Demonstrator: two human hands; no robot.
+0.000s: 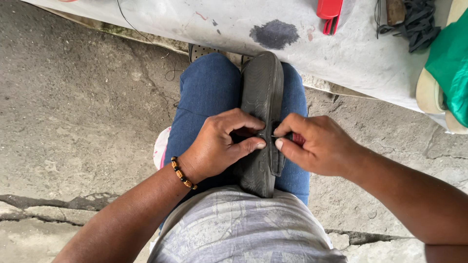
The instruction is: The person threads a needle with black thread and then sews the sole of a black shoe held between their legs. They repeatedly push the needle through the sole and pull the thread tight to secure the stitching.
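Resting lengthwise on the lap, between 2 thighs in blue denim jeans (pixel 204 97), a black rubber sandal (pixel 261 92) lies sole-up and tilted on its edge, its tread ribbed and matte, the toe rounded and pointing away toward the bench.

The left hand (pixel 219 146) curls over the middle of the sandal, fingers bent across the sole and thumb pressed against its near side, closed firmly on it. A bracelet (pixel 183 174) of brown and black beads circles that wrist.

The right hand (pixel 312 143) comes in from the other side, thumb and forefinger pinched tight on something small and thin at the sandal's edge; what it is I cannot tell, though a bit of red shows under the fingers. The 2 hands almost touch over the seam.

Beyond the knees, a grubby white sheet (pixel 341 53) covers the bench, smooth, with a dark round stain (pixel 274 34). On it lie a red plastic tool (pixel 329 12), a tangle of black straps (pixel 417 24) and a glossy green bag (pixel 451 68). The floor (pixel 73 107) is rough grey concrete, cracked.
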